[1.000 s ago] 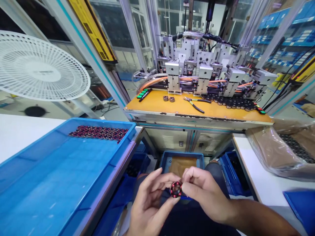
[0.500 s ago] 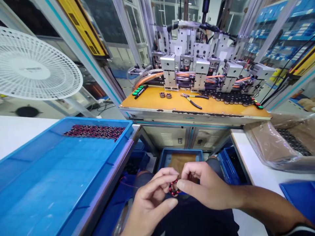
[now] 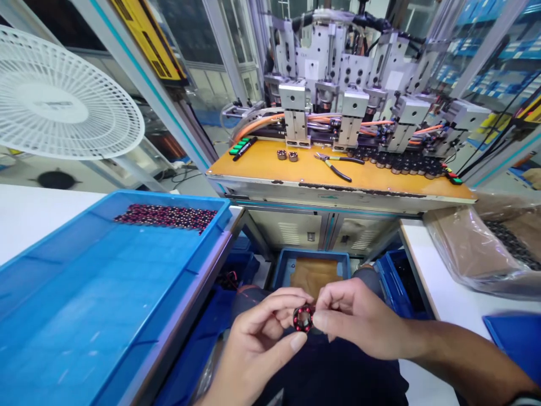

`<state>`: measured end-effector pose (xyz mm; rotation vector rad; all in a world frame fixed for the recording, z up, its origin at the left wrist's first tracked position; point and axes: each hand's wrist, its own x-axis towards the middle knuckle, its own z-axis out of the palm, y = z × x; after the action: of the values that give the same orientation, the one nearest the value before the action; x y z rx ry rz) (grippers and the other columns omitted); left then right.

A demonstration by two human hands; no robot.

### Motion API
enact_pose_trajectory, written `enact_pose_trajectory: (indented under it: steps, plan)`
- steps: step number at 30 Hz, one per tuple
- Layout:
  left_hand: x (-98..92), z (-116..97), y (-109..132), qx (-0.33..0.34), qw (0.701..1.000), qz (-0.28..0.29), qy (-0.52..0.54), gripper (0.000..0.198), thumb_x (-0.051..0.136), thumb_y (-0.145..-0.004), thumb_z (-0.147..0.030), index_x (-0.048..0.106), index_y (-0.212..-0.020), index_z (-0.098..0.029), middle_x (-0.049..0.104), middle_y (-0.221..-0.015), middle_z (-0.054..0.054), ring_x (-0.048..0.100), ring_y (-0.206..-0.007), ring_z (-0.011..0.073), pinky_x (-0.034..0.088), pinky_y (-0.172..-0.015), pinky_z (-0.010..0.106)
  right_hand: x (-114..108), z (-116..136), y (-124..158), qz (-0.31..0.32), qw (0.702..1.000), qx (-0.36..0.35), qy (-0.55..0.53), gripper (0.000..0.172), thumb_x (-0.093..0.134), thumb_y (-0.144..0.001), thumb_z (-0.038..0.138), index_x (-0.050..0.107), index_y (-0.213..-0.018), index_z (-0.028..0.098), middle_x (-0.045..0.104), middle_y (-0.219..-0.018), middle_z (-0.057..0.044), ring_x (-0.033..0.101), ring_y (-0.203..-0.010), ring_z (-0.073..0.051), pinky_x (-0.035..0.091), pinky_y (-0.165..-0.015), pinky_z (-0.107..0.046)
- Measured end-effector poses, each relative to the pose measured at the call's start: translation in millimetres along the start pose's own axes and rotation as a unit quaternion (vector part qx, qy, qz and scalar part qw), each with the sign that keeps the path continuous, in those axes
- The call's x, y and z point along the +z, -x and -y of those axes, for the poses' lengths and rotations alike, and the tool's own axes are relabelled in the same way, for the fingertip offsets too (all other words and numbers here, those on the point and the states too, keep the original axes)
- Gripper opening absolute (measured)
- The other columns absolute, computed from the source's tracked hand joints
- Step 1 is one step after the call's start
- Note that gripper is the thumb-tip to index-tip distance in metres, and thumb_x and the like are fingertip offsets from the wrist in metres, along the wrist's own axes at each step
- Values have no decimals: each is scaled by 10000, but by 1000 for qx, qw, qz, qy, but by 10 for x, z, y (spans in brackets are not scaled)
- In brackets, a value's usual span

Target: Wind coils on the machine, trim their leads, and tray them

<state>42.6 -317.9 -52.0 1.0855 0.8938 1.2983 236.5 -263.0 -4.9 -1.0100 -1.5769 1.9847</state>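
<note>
Fingers (image 3: 273,306) curled round a small red-dotted ring (image 3: 296,320), above the seated person's lap (image 3: 338,375).
From where I stand, the left hand (image 3: 264,332) pinches the ring between thumb and fingers; the right hand (image 3: 359,318) has thumb and forefinger drawn together at its edge, though I can't tell what they grip. Similar pieces (image 3: 169,217) line the far end of a blue tray (image 3: 127,282); pliers (image 3: 338,171) lie on the orange worktop (image 3: 253,172).

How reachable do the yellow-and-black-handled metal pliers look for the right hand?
Probably yes, leaning forward: the pliers lie uncovered, though the right hand is busy at a red-spotted black ring.
</note>
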Motion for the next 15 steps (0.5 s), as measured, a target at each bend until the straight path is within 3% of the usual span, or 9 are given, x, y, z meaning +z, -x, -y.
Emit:
enact_pose_trajectory:
  steps: [7, 10, 15]
  plan:
    - [-14, -32, 34, -27, 999, 15, 34, 239, 771, -787, -226, 776, -1025, -250, 714, -1082, 98, 717, -984, 230, 584, -855, 291, -233, 45, 9, 11, 999, 22, 37, 308, 737, -765, 385, 573, -654, 149, 572, -615, 19, 518, -555, -89, 398, -537, -213]
    - [64, -118, 28, -71, 997, -10, 41, 244, 819, -736, -273, 795, -974, -230, 723, -1079, 111, 725, -934, 240, 589, -841, 318, -245, 107, -1, 19, 999, 1, 50, 340, 781, -742, 439, 616, -718, 143, 587, -649, 18, 502, -573, -85, 400, -536, -207]
    - [160, -214, 29, -119, 991, -40, 50, 268, 865, -662, -334, 810, -899, -219, 730, -1010, 91, 715, -859, 216, 582, -800, 293, -248, 109, 14, 54, 996, 7, 65, 232, 726, -791, 342, 633, -734, 137, 572, -635, 28, 487, -561, -74, 385, -527, -193]
